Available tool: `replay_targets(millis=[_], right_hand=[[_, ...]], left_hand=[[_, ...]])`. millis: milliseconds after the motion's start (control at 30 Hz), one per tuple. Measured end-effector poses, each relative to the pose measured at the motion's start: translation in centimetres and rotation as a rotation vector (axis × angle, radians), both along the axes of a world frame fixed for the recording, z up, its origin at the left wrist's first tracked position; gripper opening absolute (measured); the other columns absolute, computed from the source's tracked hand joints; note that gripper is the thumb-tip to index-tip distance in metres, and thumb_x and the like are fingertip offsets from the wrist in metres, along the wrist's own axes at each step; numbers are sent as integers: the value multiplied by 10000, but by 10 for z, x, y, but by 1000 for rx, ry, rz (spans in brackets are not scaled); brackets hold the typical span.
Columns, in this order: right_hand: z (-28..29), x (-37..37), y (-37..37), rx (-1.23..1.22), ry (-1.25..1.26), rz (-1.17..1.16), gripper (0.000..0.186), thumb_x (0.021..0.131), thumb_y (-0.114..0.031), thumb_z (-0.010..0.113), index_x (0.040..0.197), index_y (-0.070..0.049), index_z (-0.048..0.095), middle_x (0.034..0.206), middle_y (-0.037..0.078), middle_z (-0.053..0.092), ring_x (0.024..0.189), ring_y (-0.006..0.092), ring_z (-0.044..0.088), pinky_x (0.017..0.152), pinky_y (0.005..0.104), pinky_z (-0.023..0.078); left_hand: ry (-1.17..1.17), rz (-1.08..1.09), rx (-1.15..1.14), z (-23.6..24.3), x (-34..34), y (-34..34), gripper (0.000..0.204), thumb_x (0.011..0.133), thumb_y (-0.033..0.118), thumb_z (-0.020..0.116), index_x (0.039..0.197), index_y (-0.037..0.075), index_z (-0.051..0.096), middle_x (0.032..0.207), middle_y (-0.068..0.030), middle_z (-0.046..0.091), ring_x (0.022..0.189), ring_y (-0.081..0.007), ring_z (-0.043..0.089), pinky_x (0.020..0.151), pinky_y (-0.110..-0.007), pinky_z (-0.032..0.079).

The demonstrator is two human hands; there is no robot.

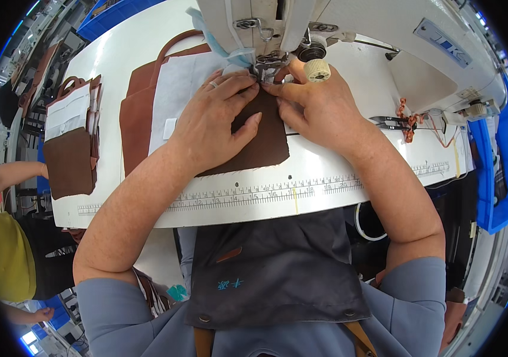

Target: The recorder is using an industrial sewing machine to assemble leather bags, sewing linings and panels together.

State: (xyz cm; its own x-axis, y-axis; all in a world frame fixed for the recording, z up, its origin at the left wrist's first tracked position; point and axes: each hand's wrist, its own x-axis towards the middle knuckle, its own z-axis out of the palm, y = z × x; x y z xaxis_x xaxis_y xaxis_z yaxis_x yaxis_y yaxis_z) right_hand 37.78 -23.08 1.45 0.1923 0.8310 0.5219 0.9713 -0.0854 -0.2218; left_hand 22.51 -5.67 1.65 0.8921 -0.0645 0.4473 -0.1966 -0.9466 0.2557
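A dark brown fabric piece [260, 140] lies on the sewing machine's bed, its far edge at the presser foot [267, 70]. My left hand [215, 116] rests flat on it, left of the foot, thumb apart from the fingers. A ring sits on one finger. To the right of the foot, my right hand [319, 104] has bent fingers closed at the fabric's edge; the fingertips are partly hidden by the machine. Under my left hand and beyond it lie a white backing sheet [173, 89] and reddish-brown panels [135, 119] with a curved strap [167, 47].
The sewing machine [409, 41] overhangs the white table [105, 143], which has a printed ruler [254, 193] near its front edge. A stack of brown pieces [70, 160] hangs over the left side. Thread snips [391, 123] lie at right by a blue bin [495, 178]. Another person [4, 238] is at far left.
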Motion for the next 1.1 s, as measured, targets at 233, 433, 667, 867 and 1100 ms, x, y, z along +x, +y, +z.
replay_targets(millis=[233, 433, 667, 867, 1100], right_hand=[[1, -1, 2, -12, -54, -17, 225, 819, -194, 697, 1003, -112, 797, 846, 92, 647, 864, 274, 614, 742, 426, 501], [1, -1, 1, 45, -74, -10, 209, 814, -185, 697, 986, -112, 790, 836, 78, 656, 874, 266, 623, 751, 419, 492], [5, -4, 2, 47, 2, 42, 172, 795, -150, 701, 937, -107, 788, 862, 71, 683, 850, 276, 655, 736, 427, 516], [-2, 3, 0, 81, 20, 46, 181, 783, -144, 705, 938, -110, 791, 841, 94, 667, 799, 295, 655, 696, 437, 541], [0, 3, 1, 32, -4, 44, 203, 779, -151, 719, 964, -105, 788, 808, 103, 638, 797, 290, 646, 670, 434, 530]], left_hand=[[1, -19, 18, 0, 5, 16, 389, 866, 154, 713, 1215, -18, 696, 1290, -168, 651, 1243, -358, 595, 1123, -489, 444], [65, -113, -6, 2, 12, 35, 401, 879, 155, 701, 1251, 3, 692, 1300, -161, 653, 1228, -371, 596, 1071, -461, 476], [68, -250, 475, 25, 31, 80, 377, 951, 274, 622, 1307, 179, 701, 1307, -84, 666, 1290, -285, 561, 1210, -433, 342], [9, -6, 442, 14, 18, 36, 299, 912, 210, 663, 1184, 123, 750, 1237, -71, 686, 1198, -286, 606, 1084, -450, 453], [37, 25, -76, 0, -5, 7, 299, 896, 100, 695, 1184, 28, 731, 1261, -128, 686, 1145, -315, 656, 1013, -407, 525]])
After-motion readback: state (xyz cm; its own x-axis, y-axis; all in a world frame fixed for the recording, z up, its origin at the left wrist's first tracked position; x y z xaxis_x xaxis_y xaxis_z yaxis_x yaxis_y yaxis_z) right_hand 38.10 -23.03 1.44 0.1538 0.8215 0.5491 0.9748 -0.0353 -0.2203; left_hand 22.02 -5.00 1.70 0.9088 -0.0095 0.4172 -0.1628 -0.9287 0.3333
